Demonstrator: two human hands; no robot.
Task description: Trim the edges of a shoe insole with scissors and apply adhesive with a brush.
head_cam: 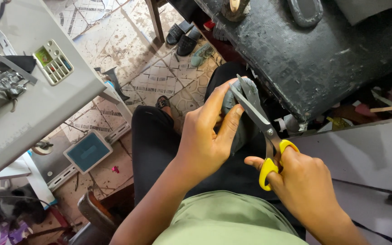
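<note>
Left hand (205,140) fingers clamped on grey cloth (232,106), held over the lap beside the black worktop (309,59). Right hand (305,181) fingers looped in yellow-handled scissors (262,129), blades parted at the cloth. Trimming step judged underway; a steady cloth is needed.

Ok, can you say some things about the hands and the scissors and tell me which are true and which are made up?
1. The right hand holds scissors with yellow handles. True.
2. The left hand grips a grey piece of material. True.
3. The scissors lie on the floor. False: they are held up over the lap.
4. The person wears red trousers. False: the trousers are black.
5. A sewing machine stands at the left. True.
</note>
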